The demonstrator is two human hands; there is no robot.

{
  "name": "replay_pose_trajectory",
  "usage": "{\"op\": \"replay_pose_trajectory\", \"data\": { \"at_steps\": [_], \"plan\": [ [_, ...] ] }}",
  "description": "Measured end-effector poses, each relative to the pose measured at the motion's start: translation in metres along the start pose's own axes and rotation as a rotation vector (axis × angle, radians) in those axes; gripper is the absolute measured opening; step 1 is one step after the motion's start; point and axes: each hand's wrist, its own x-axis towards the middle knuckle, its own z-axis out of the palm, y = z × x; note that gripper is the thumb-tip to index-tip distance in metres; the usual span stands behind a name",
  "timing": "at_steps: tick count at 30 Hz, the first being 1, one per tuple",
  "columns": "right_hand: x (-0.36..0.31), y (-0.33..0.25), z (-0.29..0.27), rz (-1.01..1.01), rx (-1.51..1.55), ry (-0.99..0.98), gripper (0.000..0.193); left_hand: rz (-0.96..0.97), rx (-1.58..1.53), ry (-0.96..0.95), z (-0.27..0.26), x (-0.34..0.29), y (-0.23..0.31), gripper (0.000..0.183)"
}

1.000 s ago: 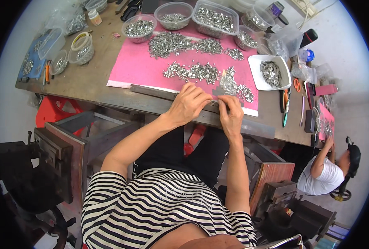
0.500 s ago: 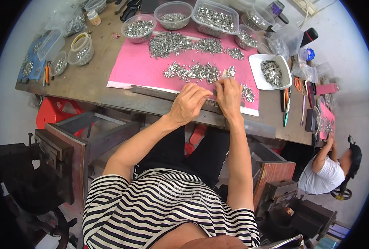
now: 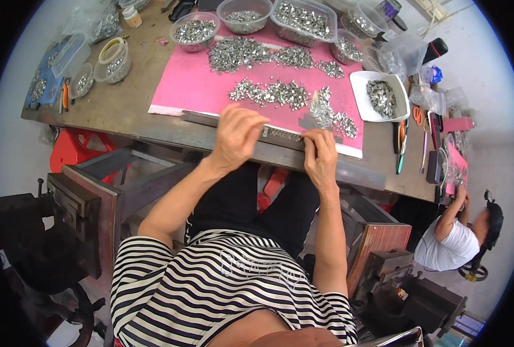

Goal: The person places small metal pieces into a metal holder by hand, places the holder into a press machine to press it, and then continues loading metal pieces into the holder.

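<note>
Head: metal strip (image 3: 282,134) between hands (image 3: 234,137) (image 3: 322,155)

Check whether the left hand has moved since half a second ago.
Yes: judged against the pink mat, the left hand has moved left, opening a gap from the right hand.

Brown workbench (image 3: 135,111), pink mat (image 3: 179,87) beyond left hand (image 3: 235,136) and right hand (image 3: 322,153), white tray (image 3: 359,95) to their right, clear bowl (image 3: 103,74) and orange-handled tool (image 3: 65,97) to their left
</note>
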Motion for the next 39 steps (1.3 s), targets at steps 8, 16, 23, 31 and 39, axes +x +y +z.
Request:
{"op": "replay_pose_trajectory", "data": {
  "at_steps": [8, 16, 23, 31, 39],
  "plan": [
    [-0.004, 0.003, 0.000, 0.125, 0.109, 0.038, 0.018, -0.170, 0.322, -0.053, -0.086, -0.027, -0.037, 0.035],
    [-0.009, 0.005, 0.006, 0.240, 0.127, 0.367, 0.011, -0.045, 0.481, -0.118, -0.104, -0.024, -0.044, 0.039],
    [-0.017, 0.018, 0.006, 0.369, 0.149, 0.469, 0.010, -0.045, -0.214, -0.419, -0.079, 0.033, 0.041, 0.046],
    [-0.030, 0.020, -0.002, 0.222, -0.268, 0.344, 0.017, 0.186, 0.124, -0.330, 0.029, 0.014, 0.021, 0.037],
    [-0.030, -0.033, -0.007, 0.353, 0.248, 0.400, 0.007, 0.068, 0.205, -0.216, 0.027, -0.006, 0.023, 0.032]
  ]
}}
